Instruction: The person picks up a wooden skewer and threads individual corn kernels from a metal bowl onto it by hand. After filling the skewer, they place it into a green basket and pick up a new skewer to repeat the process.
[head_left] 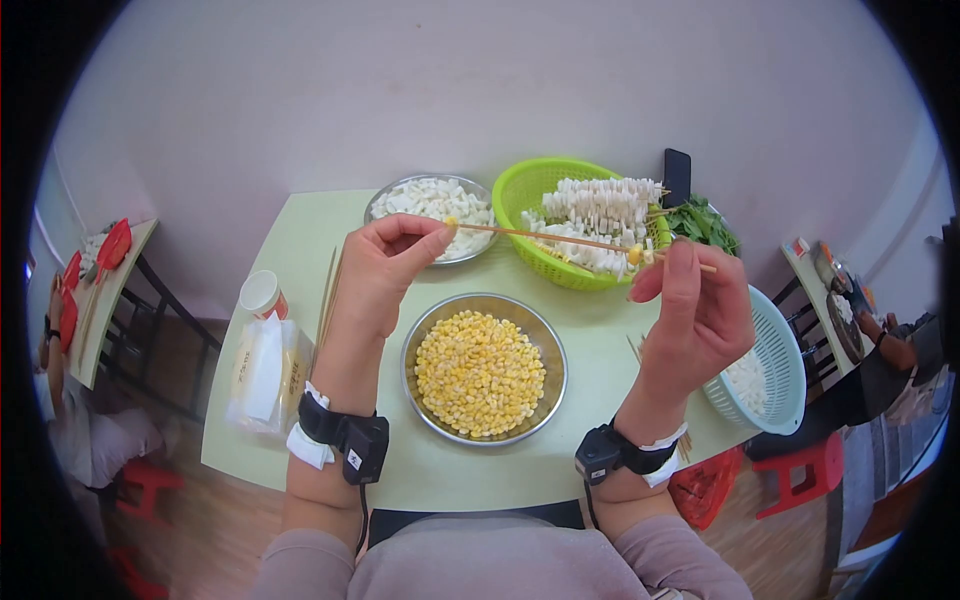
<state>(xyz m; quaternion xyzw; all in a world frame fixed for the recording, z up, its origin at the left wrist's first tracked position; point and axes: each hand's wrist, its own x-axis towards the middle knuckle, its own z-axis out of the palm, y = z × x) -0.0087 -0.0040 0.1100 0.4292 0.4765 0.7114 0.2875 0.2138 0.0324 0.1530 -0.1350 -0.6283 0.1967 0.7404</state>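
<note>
Above the table, a thin wooden skewer stretches between my two hands. My left hand is closed, thumb and forefinger pinching a yellow corn kernel at the skewer's left end. My right hand grips the skewer near its other end, where a few corn kernels sit just beside the fingertips. Below and between the hands stands a steel bowl of loose corn kernels. Behind the skewer, a green basket holds several loaded skewers of white pieces.
A steel dish of white chunks stands at the back. On the right are a light-blue basket, leafy greens and a phone. A paper cup, tissue pack and bare skewers lie left. People sit at both sides.
</note>
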